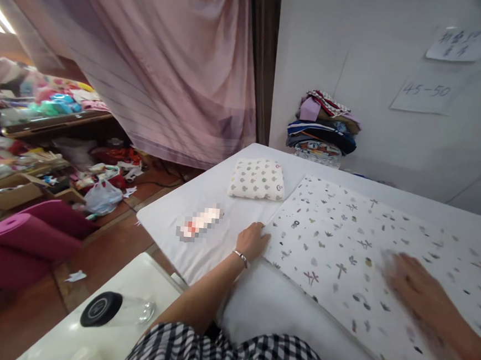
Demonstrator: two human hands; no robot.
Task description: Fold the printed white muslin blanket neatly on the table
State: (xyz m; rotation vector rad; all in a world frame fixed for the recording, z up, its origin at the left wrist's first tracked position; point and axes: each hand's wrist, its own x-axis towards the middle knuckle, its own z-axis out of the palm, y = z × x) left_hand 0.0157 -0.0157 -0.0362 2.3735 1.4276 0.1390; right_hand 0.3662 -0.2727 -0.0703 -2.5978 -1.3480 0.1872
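Gray-white wall [382, 74] at back R, w/ pink curtain [191, 70] hanging at L, slanted, hem close to far L edge of white table [298, 163]. Printed cloth [323, 236] (white, small plant & animal motifs) lies spread flat over R part of table, running out of view at R. Small side table [145, 275], lower L, near the white table. Pink rolls [32, 235] on tiled floor, far L, w/ assorted clutter behind. Clothes pile [323, 128] stacked by wall, past table's far edge. Checked garment [226, 356] on the person, bottom ctr. Folded cloth [257, 179], also patterned, on table's far L part, just beside printed cloth's L edge. R hand [411, 276] over printed cloth, R of ctr, motion-blurred; finger state & whether it touches: can't tell. L hand [252, 241] at printed cloth's near L corner, fingers bent & fairly close tog.; can't tell if they pinch the edge. 2 paper notes on wall, upper R; lower sheet [424, 94] reads "45-50". White plastic bag [103, 197] in floor clutter. Pixelated long item [199, 222] on table, L of L hand. Black disc [101, 309] on side table. Thin bracelet [241, 258] on L wrist.
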